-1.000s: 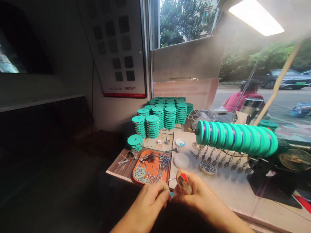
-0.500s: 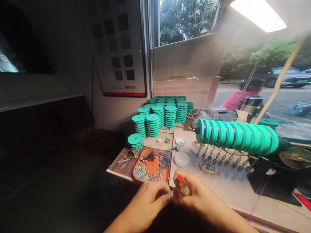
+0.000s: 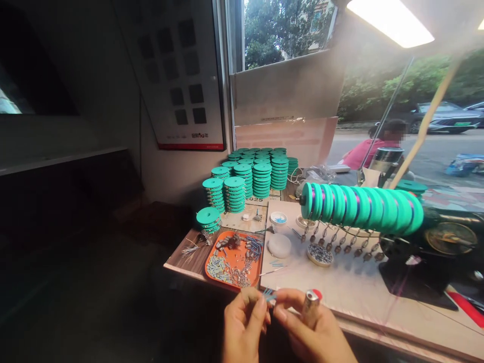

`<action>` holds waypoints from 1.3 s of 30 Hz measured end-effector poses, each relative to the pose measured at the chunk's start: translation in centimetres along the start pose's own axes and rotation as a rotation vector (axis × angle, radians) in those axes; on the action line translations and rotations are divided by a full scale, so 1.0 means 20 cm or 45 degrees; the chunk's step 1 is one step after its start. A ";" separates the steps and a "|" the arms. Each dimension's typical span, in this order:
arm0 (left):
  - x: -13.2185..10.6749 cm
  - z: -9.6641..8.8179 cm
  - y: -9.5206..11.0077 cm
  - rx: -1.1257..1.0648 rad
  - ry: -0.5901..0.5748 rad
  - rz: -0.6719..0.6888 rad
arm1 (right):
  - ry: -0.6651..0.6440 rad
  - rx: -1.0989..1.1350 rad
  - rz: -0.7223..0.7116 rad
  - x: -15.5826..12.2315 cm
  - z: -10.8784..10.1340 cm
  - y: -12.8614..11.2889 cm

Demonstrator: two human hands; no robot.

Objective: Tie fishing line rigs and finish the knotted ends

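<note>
My left hand (image 3: 245,320), low in the centre, pinches several thin blue tubes (image 3: 268,293) between thumb and forefinger, with their ends fanning out. My right hand (image 3: 315,327) is beside it, its curled fingers around a lighter (image 3: 312,298) with a metal head and a red button. Its thumb and forefinger are right at the blue tubes; whether they grip them too I cannot tell. More short blue pieces (image 3: 277,263) lie on the board beyond my hands, close to a thin pale stick (image 3: 273,271).
An orange tray (image 3: 237,259) holds small metal parts and short tubes. Stacked green spools (image 3: 234,194) stand behind it. Small dishes (image 3: 319,254) sit on the pale board (image 3: 351,287). At right, a winding machine (image 3: 449,237) carries a row of green spools (image 3: 359,209) with hanging metal swivels.
My hands have turned and shifted slightly right and down. The lighter has swung from leaning to nearly upright. Blue tubes now show between my fingertips. The whole view has moved a little.
</note>
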State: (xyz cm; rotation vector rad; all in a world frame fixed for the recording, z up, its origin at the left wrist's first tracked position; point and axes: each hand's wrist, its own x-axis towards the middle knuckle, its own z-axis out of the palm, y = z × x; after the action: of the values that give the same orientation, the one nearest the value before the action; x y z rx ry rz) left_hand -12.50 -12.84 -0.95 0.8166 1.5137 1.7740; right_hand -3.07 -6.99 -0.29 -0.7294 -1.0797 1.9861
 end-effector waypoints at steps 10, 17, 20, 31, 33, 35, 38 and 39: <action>-0.06 0.11 -0.01 -0.192 0.139 -0.019 | 0.167 0.226 0.021 -0.02 0.07 0.05; -0.07 0.10 -0.03 -0.126 0.222 -0.006 | 0.029 0.205 0.048 -0.01 0.06 0.02; -0.07 0.11 -0.02 -0.152 0.265 0.021 | 0.011 0.204 0.117 -0.01 0.06 0.00; -0.08 0.13 -0.01 -0.278 0.289 0.026 | -0.068 0.241 0.150 0.00 0.06 0.02; -0.08 0.13 -0.01 -0.261 0.279 0.031 | -0.066 0.240 0.156 0.00 0.06 0.02; -0.09 0.12 -0.01 -0.238 0.276 0.036 | -0.059 0.226 0.156 0.00 0.05 0.02; -0.09 0.12 -0.01 -0.199 0.278 0.039 | -0.078 0.229 0.163 0.00 0.05 0.02; -0.09 0.11 -0.01 -0.182 0.281 0.046 | -0.097 0.237 0.163 0.01 0.04 0.02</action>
State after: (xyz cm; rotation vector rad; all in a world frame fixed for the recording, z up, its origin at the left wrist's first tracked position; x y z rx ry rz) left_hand -9.64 -12.89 -0.85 0.5967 1.4959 2.0276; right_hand -3.97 -7.42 -0.33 -0.6417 -0.8949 2.2053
